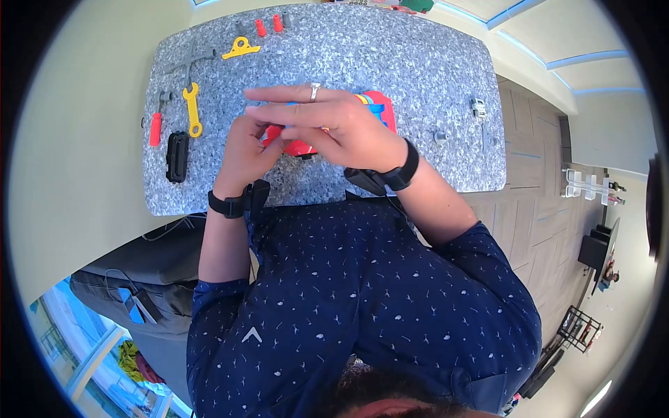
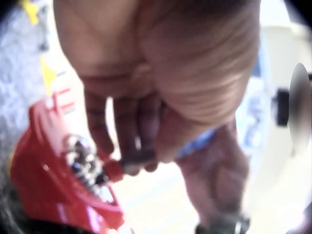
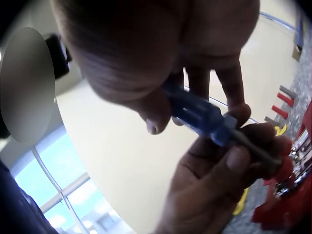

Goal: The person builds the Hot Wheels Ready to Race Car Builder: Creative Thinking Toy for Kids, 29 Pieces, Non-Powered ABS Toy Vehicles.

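A blue-handled screwdriver (image 3: 197, 114) spans both hands. My right hand (image 1: 341, 129), wearing a ring, holds its handle, with the thumb along one side and the fingers on the other. My left hand (image 1: 244, 150) pinches the grey shaft (image 2: 139, 160) near its tip, where a small red piece (image 2: 113, 170) shows. Right beside that tip stands a red toy vehicle (image 2: 53, 180) with a chrome engine (image 2: 83, 158). From the head view the hands cover much of the toy; its red and blue end (image 1: 389, 118) shows beyond the right hand.
On the left of the speckled table (image 1: 446, 70) lie a yellow wrench (image 1: 192, 110), a grey cross-shaped tool (image 1: 189, 66), a red-handled tool (image 1: 156, 129) and a black case (image 1: 177, 157). Red pegs (image 1: 260, 28) stand at the back. A grey peg (image 1: 440, 137) is at right.
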Available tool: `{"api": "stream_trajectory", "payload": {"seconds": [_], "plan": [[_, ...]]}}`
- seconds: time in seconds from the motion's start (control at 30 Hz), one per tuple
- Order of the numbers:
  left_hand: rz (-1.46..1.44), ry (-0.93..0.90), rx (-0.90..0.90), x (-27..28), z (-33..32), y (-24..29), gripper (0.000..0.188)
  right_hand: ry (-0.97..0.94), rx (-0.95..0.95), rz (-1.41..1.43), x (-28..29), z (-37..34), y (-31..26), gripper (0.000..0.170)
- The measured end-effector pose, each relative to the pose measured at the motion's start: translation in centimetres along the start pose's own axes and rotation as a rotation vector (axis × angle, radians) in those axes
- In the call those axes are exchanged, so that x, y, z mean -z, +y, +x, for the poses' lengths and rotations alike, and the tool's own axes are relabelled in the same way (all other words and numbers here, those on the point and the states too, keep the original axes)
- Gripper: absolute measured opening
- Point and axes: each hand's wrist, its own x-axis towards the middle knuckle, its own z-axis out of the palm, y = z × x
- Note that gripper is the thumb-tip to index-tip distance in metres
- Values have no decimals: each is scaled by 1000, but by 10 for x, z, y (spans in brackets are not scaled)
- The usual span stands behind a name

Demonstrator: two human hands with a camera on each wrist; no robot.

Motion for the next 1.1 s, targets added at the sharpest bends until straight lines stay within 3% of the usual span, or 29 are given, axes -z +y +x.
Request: {"api": "stream_trajectory", "payload": {"seconds": [0.1,0.2,0.3,0.4,0.5,0.6,0.7,0.8,0.9,1.0,1.1], "plan": [[-14,-10,-13,-2,2,8,24,31,68,-282,2,5,0,54],[-60,-34,-36,-1,2,3,24,160,83,-203,-10,5,-7,62],[67,-46,-76,1,2,4,23,27,17,-78,-5,5,-3,67],[97,-118,-70,-1,3,12,22,-64,-117,-204,2,6,-6,67],[-20,-117,81,-2,-4,-7,23,89,63,-208,-11,6,-3,66],[-40,-35,-21,-8,-2,7,25,34,48,-80,-5,3,-1,62],[-10,-89,137,-2,-4,-5,26,-8,-32,-144,5,-1,0,58],[-30,-80,40,-8,3,5,25,100,-83,-271,1,-3,-5,51],[-34,-105,1,-4,-1,-2,25,201,59,-10,-9,1,-5,47],[7,-111,59,-4,-2,-16,24,47,107,12,2,-5,8,53],[1,-72,17,-8,3,5,20,90,79,-250,4,-7,7,55]]}}
